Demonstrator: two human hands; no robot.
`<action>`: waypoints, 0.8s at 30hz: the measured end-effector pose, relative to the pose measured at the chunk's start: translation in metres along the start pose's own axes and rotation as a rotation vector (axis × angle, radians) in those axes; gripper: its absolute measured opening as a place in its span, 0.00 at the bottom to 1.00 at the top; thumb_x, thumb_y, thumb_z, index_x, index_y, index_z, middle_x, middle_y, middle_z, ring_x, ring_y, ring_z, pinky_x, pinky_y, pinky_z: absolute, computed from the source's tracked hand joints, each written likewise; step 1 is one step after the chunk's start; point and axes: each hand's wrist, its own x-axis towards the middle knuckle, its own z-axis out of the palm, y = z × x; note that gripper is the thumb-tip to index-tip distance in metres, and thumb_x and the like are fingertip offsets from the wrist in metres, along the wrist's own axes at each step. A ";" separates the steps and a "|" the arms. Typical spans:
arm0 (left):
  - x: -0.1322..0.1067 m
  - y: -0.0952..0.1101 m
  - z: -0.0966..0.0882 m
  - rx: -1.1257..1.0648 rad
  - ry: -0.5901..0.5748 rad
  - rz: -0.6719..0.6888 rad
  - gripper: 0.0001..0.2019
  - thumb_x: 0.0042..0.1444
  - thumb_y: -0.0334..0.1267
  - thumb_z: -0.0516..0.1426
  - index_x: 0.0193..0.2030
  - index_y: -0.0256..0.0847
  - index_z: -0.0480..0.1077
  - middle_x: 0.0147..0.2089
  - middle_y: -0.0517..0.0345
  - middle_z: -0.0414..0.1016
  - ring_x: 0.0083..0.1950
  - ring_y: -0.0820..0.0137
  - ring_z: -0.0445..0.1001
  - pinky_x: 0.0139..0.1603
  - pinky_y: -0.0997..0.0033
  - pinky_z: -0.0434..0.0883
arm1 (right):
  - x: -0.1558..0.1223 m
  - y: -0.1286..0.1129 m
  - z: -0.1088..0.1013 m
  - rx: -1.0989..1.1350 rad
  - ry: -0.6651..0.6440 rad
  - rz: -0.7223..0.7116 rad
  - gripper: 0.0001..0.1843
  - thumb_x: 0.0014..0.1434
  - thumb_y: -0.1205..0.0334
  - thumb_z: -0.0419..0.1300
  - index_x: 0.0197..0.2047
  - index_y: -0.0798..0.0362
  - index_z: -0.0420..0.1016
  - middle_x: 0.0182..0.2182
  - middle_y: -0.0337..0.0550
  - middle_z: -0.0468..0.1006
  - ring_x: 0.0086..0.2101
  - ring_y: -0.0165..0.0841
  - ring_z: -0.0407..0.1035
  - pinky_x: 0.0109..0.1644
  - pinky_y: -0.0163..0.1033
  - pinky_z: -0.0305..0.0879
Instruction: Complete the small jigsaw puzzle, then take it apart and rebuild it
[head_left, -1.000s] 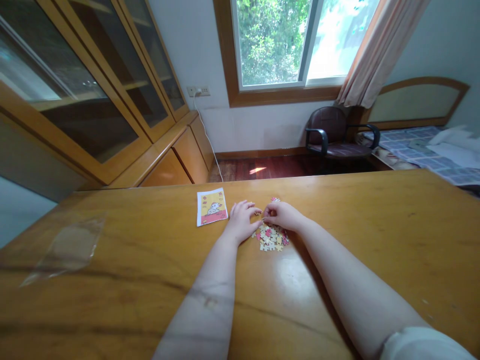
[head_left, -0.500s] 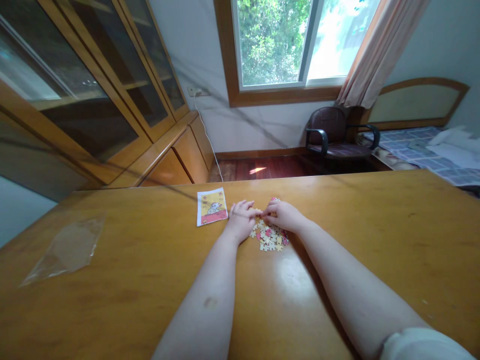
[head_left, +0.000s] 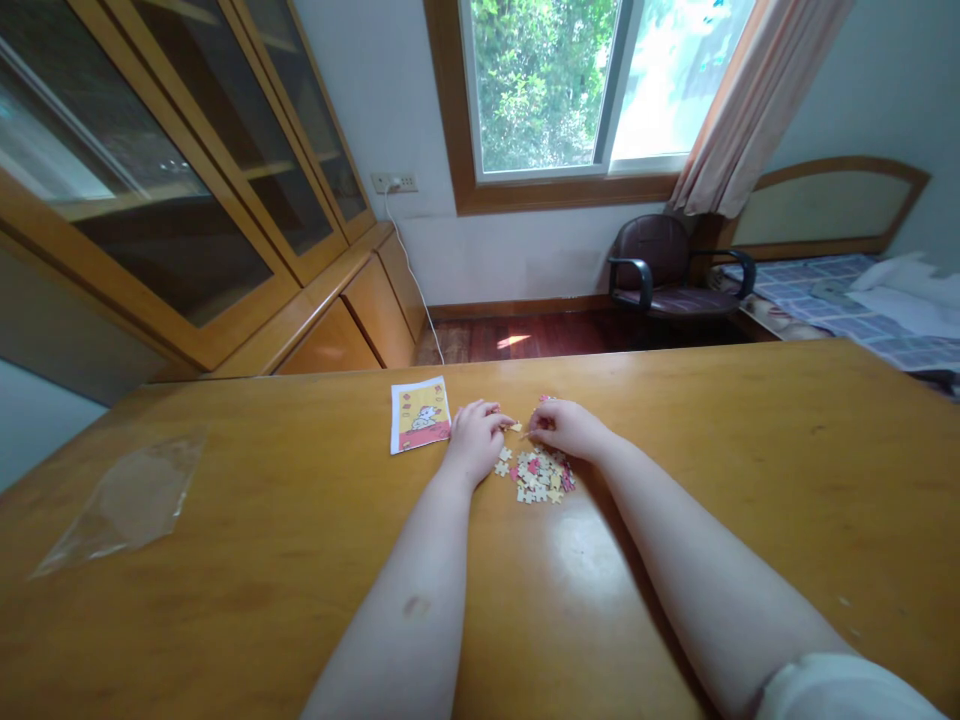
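A small heap of jigsaw pieces (head_left: 536,476), cream, pink and yellow, lies on the wooden table (head_left: 675,470). My left hand (head_left: 474,438) rests at the heap's left edge, fingers curled, its fingertips pinching a small yellow piece (head_left: 514,427). My right hand (head_left: 564,427) lies over the heap's far side, fingers bent and pinched toward the left hand; what it holds is too small to make out. A picture card (head_left: 419,414) showing a white animal on yellow and red lies just left of my left hand.
A clear plastic bag (head_left: 120,498) lies flat at the table's left side. Beyond the table's far edge are wooden glass-door cabinets (head_left: 225,200), a dark armchair (head_left: 656,270), a window and a bed (head_left: 862,300).
My hands have drawn slightly apart over the heap. A few pieces at the heap's left side now show free of my left hand. The view shifted a little.
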 end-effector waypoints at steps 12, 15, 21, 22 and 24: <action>0.001 -0.005 -0.012 -0.056 0.135 -0.076 0.15 0.52 0.27 0.51 0.35 0.47 0.78 0.42 0.59 0.78 0.48 0.64 0.71 0.54 0.60 0.66 | -0.003 0.009 -0.006 -0.205 0.218 0.119 0.10 0.59 0.60 0.57 0.34 0.51 0.80 0.33 0.43 0.75 0.33 0.31 0.68 0.36 0.34 0.59; -0.002 -0.002 -0.011 -0.041 0.045 0.075 0.13 0.49 0.27 0.53 0.28 0.48 0.78 0.42 0.61 0.78 0.49 0.63 0.69 0.56 0.59 0.63 | -0.003 0.000 -0.002 -0.123 0.177 -0.001 0.09 0.59 0.62 0.58 0.35 0.51 0.80 0.33 0.42 0.75 0.33 0.30 0.68 0.39 0.33 0.61; -0.010 0.005 -0.017 -0.012 -0.112 0.215 0.13 0.48 0.27 0.55 0.33 0.48 0.77 0.42 0.59 0.77 0.51 0.63 0.67 0.59 0.58 0.59 | -0.002 0.011 -0.002 -0.066 0.256 0.045 0.09 0.60 0.61 0.57 0.35 0.53 0.79 0.32 0.42 0.75 0.33 0.30 0.67 0.39 0.34 0.61; -0.011 0.006 -0.018 0.000 -0.115 0.213 0.13 0.48 0.28 0.55 0.35 0.48 0.77 0.43 0.59 0.77 0.51 0.62 0.67 0.58 0.58 0.59 | -0.002 0.015 -0.002 -0.058 0.269 0.049 0.10 0.60 0.61 0.57 0.35 0.53 0.79 0.32 0.42 0.75 0.33 0.30 0.67 0.39 0.34 0.61; -0.013 0.007 -0.021 0.021 -0.117 0.211 0.14 0.48 0.28 0.55 0.37 0.48 0.77 0.44 0.58 0.76 0.52 0.61 0.66 0.57 0.58 0.60 | -0.001 0.020 -0.003 -0.045 0.289 0.056 0.10 0.60 0.60 0.57 0.34 0.53 0.79 0.30 0.42 0.75 0.32 0.31 0.66 0.39 0.35 0.61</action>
